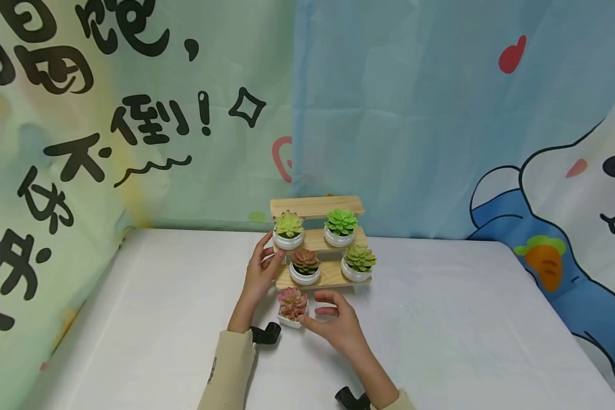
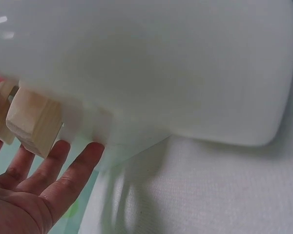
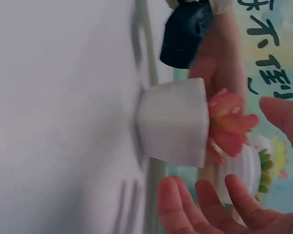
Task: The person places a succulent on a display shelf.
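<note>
A small wooden stepped shelf (image 1: 315,242) carries potted succulents on its steps. My left hand (image 1: 262,270) is at its left end, below a yellow-green succulent (image 1: 288,224); in the left wrist view its fairly straight fingers (image 2: 71,185) reach the wooden plank end (image 2: 34,119). In front of the shelf, a pink succulent in a white square pot (image 3: 173,122) stands on the table. My right hand (image 1: 338,324) is just right of that pot, thumb near its edge and fingers spread. The right wrist view shows a gap between its fingertips and the pot.
On the shelf also sit a bright green succulent (image 1: 341,221), a brown-red one (image 1: 306,261) and another green one (image 1: 360,257), in round white pots. The white-covered table (image 1: 466,324) meets a printed backdrop (image 1: 389,114) behind. Black wrist mounts (image 1: 266,333) sit at both wrists.
</note>
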### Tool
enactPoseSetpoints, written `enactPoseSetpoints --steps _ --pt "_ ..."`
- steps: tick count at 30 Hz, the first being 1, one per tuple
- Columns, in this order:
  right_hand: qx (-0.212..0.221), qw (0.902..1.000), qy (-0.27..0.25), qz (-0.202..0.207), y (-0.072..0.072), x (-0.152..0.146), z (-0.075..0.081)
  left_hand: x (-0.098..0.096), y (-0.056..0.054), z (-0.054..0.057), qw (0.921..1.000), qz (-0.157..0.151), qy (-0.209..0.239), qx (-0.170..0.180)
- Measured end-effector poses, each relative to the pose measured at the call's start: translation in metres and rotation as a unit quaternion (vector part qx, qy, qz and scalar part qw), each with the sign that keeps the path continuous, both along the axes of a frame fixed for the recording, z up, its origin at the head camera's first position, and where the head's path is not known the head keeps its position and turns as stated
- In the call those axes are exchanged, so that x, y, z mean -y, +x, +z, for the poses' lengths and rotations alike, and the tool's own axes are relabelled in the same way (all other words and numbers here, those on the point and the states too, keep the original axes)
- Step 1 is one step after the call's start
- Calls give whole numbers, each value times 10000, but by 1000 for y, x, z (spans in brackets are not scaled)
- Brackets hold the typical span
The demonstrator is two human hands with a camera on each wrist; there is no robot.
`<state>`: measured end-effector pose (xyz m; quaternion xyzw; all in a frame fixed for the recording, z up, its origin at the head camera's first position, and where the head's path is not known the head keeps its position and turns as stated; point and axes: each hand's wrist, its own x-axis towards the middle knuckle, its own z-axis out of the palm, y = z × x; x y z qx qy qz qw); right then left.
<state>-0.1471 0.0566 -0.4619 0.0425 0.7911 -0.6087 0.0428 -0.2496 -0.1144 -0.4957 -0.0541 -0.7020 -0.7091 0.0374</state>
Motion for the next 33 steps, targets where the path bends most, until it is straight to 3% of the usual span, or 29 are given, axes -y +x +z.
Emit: enactPoseSetpoints --steps 11,19,22,29,33 --pt "-145 9982 -313 491 -8 8 -22 -2 -1 -2 10000 57 -38 -67" --pt "-98 9976 -332 597 -10 10 -25 -1 -2 -3 9999 68 -75 -49" --pt "-89 9975 -348 605 -10 10 -24 -1 0 2 10000 59 -53 28" --pt "-306 9977 -23 599 -7 6 -25 -1 17 28 9999 -18 -142 59" --pt "-215 9982 37 556 -1 3 -18 -1 20 30 10000 -8 -69 11"
